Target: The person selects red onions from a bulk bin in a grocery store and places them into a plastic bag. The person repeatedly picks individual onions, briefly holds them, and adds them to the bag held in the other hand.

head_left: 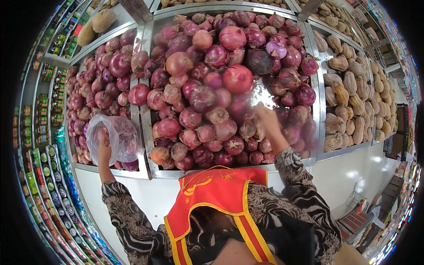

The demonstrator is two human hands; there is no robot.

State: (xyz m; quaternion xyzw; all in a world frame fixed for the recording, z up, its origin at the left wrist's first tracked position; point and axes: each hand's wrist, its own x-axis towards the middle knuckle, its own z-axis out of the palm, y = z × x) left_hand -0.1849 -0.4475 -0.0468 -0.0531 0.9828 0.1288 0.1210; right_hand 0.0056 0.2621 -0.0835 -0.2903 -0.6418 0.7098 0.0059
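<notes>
My left hand (104, 145) is closed on a clear plastic bag (127, 139) above the left bin of red onions; its fingers are partly hidden by the film. My right hand (263, 114) reaches into the middle bin, over the heap of red onions (190, 119), beside a bare, shiny patch of the metal bin bottom (262, 92). Its fingertips are blurred, and whether they touch an onion is unclear. A large, smooth red onion (238, 79) lies just up and left of that patch. A partly peeled purple onion (276, 49) lies higher up.
Metal dividers (143, 109) separate the bins. Butternut squashes (357, 104) fill the right bins, and larger pale gourds (103, 20) lie at the upper left. Shelves of packaged goods (43, 106) run along the left. Pale floor tiles (361, 169) show at the lower right.
</notes>
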